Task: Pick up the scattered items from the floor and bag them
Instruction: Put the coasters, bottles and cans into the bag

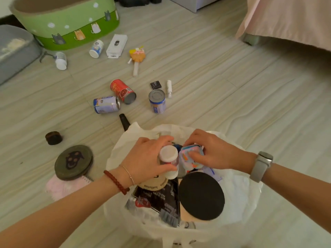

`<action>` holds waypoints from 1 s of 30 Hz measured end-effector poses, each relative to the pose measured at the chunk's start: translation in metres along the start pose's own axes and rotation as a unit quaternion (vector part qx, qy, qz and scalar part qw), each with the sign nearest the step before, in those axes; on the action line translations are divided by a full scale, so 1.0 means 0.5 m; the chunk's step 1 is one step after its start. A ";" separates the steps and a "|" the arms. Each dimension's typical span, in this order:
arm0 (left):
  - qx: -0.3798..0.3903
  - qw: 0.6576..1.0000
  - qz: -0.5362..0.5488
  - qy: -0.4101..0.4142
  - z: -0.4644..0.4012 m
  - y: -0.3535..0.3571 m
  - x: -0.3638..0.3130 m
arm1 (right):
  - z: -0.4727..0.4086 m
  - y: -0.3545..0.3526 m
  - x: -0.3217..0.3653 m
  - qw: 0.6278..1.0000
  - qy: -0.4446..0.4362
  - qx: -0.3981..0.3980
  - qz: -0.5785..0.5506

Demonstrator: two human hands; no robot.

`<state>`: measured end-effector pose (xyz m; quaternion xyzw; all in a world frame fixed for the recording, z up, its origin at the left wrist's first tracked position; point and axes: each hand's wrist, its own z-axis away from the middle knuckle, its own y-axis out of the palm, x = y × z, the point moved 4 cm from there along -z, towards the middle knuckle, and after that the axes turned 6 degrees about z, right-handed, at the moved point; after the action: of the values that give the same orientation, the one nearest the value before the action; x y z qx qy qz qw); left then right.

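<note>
Head view shows the white plastic bag [240, 197] standing open and crowded on the pale wood-grain floor [223, 83]; left hand [145, 158] grasps a white-capped bottle [168, 154], right hand [211, 149] pinches a pastel soft pouch [190, 156]; both belong low in gaps, released gently; cans remain scattered beyond.

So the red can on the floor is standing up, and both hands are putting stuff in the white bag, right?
Not quite. The red can is lying on its side, not standing up; the head view shows it tipped beside another fallen can. The rest holds: the left hand and the right hand are both putting things in the white bag.
</note>
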<state>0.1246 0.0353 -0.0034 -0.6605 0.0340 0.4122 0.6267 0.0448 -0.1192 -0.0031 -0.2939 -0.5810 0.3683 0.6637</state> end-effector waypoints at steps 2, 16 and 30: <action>-0.020 0.989 -0.134 0.060 0.016 0.004 0.004 | 0.009 0.012 0.009 0.993 -0.017 0.015 0.117; -0.075 0.943 0.179 -0.271 0.108 0.036 0.163 | 0.023 0.095 -0.062 0.973 0.138 0.076 0.171; -0.271 0.910 0.242 -0.202 -0.117 -0.048 0.132 | -0.107 -0.042 -0.195 0.931 0.314 -0.183 -0.025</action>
<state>0.2106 0.0213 -0.0303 -0.6792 -0.0476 0.6690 0.2982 0.0957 -0.2098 -0.0484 -0.4966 -0.4072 0.1274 0.7559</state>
